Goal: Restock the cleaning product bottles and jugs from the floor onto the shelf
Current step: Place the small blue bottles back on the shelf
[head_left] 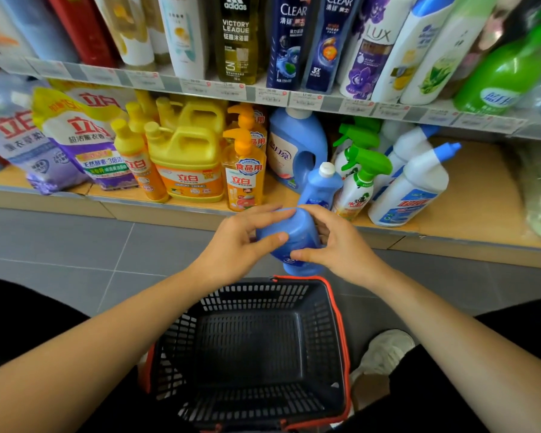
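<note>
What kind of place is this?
Likely a shop aisle: paper price tags line the shelf edge, yellow plastic detergent jugs stand below, and a black plastic shopping basket sits on the floor.

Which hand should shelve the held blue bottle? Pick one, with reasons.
Right, probably. Both hands grip the blue bottle over the basket, but the right hand sits nearer the matching white-capped bottle and the bare shelf board further right; the left hand faces crowded orange pump bottles.

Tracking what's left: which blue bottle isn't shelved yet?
The blue bottle gripped in left hand and right hand; the white-capped bottle and the handled jug stand shelved.
</note>
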The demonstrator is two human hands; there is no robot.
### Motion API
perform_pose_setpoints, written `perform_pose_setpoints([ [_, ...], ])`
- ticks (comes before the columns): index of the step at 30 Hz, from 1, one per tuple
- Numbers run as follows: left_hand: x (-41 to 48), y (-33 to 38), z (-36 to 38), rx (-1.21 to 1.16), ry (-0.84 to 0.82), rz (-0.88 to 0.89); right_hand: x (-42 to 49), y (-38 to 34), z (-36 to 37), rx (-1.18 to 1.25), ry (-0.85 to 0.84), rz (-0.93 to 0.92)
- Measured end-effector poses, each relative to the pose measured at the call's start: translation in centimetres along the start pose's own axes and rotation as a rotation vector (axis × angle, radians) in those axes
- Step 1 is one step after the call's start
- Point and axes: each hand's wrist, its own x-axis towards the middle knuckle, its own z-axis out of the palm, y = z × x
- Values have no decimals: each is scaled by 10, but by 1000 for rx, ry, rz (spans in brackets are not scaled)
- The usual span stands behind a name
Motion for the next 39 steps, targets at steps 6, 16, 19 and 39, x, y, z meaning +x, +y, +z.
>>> perform_pose_setpoints([
  [6,-5,-3,2,115,91,189,2,0,0,60,36,11],
  [16,6,-12,-4,-241,270,1,2,1,-3,207,61,72],
  [19,9,-26,-3,-182,136,-104,2,-1,-5,273,140,86],
  [39,-3,-41,4,-370,133,-303,9,-4,-47,778,314,364],
])
